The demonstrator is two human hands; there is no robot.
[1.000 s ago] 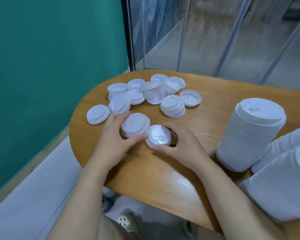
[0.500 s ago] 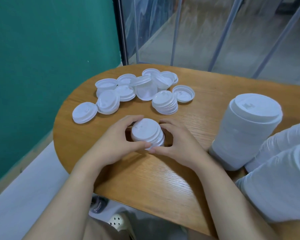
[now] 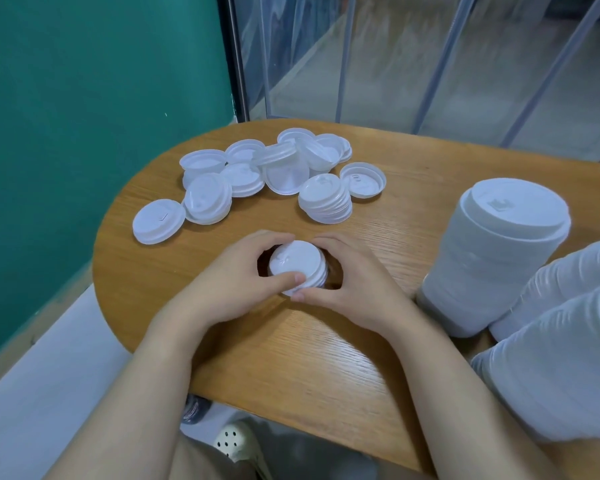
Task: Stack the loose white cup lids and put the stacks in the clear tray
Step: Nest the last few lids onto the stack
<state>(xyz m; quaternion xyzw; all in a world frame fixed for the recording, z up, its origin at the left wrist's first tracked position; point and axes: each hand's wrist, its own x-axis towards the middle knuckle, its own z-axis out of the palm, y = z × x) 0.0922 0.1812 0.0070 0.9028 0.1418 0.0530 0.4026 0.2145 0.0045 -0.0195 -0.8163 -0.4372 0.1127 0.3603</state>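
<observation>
A short stack of white cup lids point(image 3: 297, 263) stands on the wooden table point(image 3: 291, 358), cupped between both hands. My left hand point(image 3: 236, 282) curls round its left side, thumb on the near rim. My right hand point(image 3: 350, 282) wraps the right side. Behind them lie several loose white lids point(image 3: 274, 164), another short stack point(image 3: 326, 199), a small stack point(image 3: 207, 199) and a single lid point(image 3: 158, 221) at the left. No clear tray is in view.
Tall stacks of white lids point(image 3: 492, 254) stand and lean at the right, reaching the frame edge. The table's rounded left end drops to the floor beside a green wall. Glass panels stand behind the table. A shoe shows below the near edge.
The two small piles I held apart a second ago are now one stack between my hands. Both hands have closed in around it. The camera view shifted slightly.
</observation>
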